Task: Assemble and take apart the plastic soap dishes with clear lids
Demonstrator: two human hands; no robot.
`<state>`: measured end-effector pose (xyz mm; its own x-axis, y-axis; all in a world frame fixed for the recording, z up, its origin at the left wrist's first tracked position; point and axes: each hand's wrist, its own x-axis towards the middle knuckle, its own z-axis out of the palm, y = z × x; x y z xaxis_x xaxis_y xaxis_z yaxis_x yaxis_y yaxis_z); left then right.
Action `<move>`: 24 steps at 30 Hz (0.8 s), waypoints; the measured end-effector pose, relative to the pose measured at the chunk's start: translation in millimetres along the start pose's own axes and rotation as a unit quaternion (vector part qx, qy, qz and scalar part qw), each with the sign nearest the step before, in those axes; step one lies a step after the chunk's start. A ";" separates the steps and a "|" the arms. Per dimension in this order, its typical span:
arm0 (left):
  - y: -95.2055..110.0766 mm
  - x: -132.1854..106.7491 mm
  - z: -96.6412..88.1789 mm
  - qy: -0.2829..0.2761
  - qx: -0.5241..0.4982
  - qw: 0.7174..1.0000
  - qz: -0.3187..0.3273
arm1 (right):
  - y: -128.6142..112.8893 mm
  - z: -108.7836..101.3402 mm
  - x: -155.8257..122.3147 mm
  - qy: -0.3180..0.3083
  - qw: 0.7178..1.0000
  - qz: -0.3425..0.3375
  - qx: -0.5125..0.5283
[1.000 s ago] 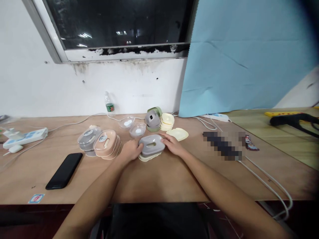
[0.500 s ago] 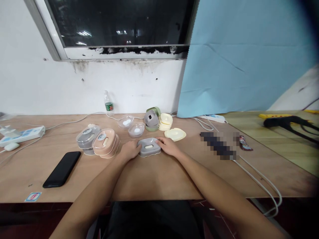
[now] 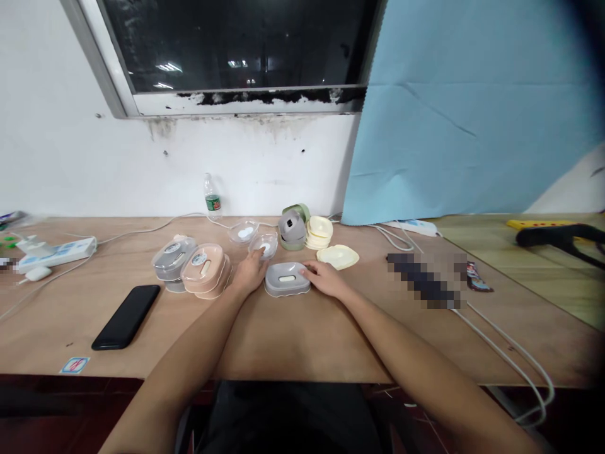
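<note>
A grey soap box with a pale oval piece in its top sits on the table in front of me. My right hand grips its right end, thumb on the rim and the other fingers curled along the far side. My left hand is at the near left edge of a clear plastic lid with a white round sticker, its fingertips closed over the rim. Behind it lies a second clear lid. Cream trays are stacked beyond the soap box, beside nested grey and green trays. A single cream piece lies nearer.
Lidded soap boxes stand at the left, grey and pink. A black phone lies nearer the edge. A bottle stands by the wall. Power strips, cables and a wrapper lie around the sides.
My left hand has let go of the grey soap box and reached forward to the nearer clear lid. My right hand stays at the box. The view has shifted slightly.
</note>
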<state>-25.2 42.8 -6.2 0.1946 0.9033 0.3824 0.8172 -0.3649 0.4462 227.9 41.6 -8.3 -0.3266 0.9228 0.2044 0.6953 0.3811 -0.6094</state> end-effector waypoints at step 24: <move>26.7 -20.6 -22.6 0.112 -0.114 0.986 0.043 | -7.9 0.4 -1.5 0.105 0.971 -0.003 0.217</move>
<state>-19.7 9.3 16.2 0.1125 0.8033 0.5849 0.6546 -0.5028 0.5646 222.6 37.2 -4.1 -0.1612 0.9291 0.3330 0.3441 0.3691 -0.8633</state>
